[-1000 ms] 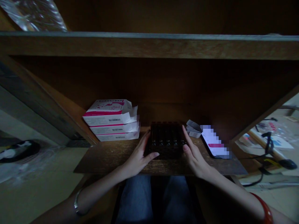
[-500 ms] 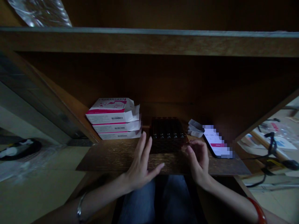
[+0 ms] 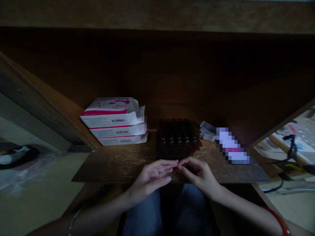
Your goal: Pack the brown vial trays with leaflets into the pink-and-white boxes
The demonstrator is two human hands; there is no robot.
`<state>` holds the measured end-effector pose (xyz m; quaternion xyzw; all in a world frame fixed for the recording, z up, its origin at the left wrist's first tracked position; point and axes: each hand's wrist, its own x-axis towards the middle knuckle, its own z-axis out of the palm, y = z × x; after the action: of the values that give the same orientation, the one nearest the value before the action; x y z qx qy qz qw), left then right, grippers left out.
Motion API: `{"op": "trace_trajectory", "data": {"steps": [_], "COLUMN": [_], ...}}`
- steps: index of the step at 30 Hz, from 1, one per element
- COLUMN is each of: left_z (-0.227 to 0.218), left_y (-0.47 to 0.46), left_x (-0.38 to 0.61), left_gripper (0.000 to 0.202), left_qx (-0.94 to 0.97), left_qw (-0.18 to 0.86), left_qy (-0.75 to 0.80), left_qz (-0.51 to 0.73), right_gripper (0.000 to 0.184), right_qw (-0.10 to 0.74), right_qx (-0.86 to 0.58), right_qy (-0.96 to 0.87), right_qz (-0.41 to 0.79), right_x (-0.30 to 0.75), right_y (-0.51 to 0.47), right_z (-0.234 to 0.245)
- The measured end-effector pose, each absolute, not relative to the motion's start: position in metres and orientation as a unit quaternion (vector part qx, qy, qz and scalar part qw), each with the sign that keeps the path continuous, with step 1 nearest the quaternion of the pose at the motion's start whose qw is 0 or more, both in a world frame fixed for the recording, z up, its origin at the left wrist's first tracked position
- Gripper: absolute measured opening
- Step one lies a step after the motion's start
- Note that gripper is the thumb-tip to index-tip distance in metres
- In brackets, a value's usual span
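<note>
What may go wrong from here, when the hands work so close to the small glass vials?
The left hand and right hand meet just in front of the dark tray of glass vials, so a careless forward move might knock it and break the glass. The dim light makes the vials hard to see. The stacked white-and-pink boxes have loose flaps and sit unevenly, so a bump might topple them.
</note>
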<state>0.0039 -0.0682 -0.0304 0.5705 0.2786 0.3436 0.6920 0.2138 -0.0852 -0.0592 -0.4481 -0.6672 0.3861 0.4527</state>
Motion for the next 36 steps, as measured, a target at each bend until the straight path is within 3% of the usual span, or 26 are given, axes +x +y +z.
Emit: {"op": "trace_trajectory", "data": {"steps": [9,17,23,32,36], "left_z": [-0.028,-0.021,-0.009,-0.006,-0.001], "left_y": [-0.055,-0.059,-0.072,-0.091,-0.095], "left_x": [0.003,0.005,0.01,0.012,0.012], "left_gripper": [0.012,0.025,0.029,0.03,0.029], "left_qx": [0.391,0.317,0.246,0.342,0.334], "left_qw": [0.811,0.851,0.86,0.785,0.802], "left_qy": [0.273,0.297,0.348,0.414,0.397], "left_qz": [0.338,0.294,0.282,0.308,0.296], "right_gripper": [0.016,0.023,0.022,0.011,0.018], "right_qw": [0.468,0.412,0.422,0.501,0.517], "right_qx": [-0.457,-0.387,-0.364,-0.404,-0.396], "right_qy": [-0.621,-0.662,-0.655,-0.689,-0.703], "right_qz": [0.432,0.493,0.51,0.335,0.284], "right_x": [0.215,0.217,0.216,0.207,0.209], "right_y": [-0.085,-0.095,-0.106,-0.131,-0.137], "right_z": [-0.053,-0.04,-0.035,-0.028,-0.028]}}
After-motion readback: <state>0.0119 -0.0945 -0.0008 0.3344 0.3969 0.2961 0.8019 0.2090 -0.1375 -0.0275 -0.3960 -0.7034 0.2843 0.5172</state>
